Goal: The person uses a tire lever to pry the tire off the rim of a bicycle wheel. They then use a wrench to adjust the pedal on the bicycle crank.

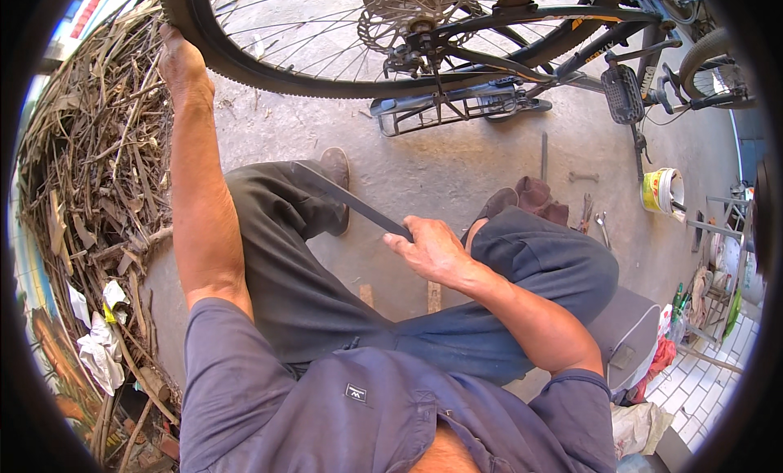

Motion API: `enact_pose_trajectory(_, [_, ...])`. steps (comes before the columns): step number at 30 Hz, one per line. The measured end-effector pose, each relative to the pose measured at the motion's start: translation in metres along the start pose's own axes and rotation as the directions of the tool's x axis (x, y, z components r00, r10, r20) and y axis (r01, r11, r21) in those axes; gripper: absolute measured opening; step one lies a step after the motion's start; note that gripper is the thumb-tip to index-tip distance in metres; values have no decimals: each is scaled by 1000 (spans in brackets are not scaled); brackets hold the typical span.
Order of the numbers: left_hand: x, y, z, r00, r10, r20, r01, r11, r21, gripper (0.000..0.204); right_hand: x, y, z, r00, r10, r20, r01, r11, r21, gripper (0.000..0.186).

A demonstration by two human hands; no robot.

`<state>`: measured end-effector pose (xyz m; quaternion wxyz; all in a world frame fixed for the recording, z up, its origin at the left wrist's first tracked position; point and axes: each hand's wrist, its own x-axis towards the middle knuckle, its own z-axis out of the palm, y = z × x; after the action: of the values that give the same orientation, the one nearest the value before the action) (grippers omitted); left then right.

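A bicycle wheel with a black knobby tyre [310, 81], spokes and a disc rotor [391, 24] fills the top of the view. My left hand [183, 61] is closed on the tyre's left side. My right hand [424, 246] grips a long, flat, dark metal bar [351, 197] that slants up-left over my legs.
A heap of sticks [90, 147] lies left. A pedal [624, 94] and bike frame reach right. Wrenches [584, 176], a metal rod [543, 159] and dark cloth [534, 196] lie on the concrete floor [416, 163]. A bucket [661, 189] and clutter stand at right.
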<state>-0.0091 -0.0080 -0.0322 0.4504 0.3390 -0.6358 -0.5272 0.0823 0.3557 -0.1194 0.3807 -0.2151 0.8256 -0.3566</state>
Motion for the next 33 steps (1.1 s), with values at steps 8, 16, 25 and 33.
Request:
enact_pose_trajectory(8, [2, -1, -5, 1000, 0, 5, 0, 1000, 10, 65, 0, -4, 0, 1000, 12, 16, -11, 1000, -6, 41])
enact_pose_trajectory(16, [34, -22, -10, 1000, 12, -12, -12, 999, 49, 54, 3, -4, 0, 997, 34, 68, -32, 999, -32, 44])
enact_pose_trajectory(25, [29, -27, -10, 999, -15, 35, 14, 1000, 8, 39, 6, 3, 2, 995, 38, 96, -37, 999, -7, 36])
enact_pose_trajectory(33, [24, -28, -12, 999, 25, -34, -21, 993, 116, 36, -7, -4, -15, 988, 65, 137, -85, 986, 142, 50])
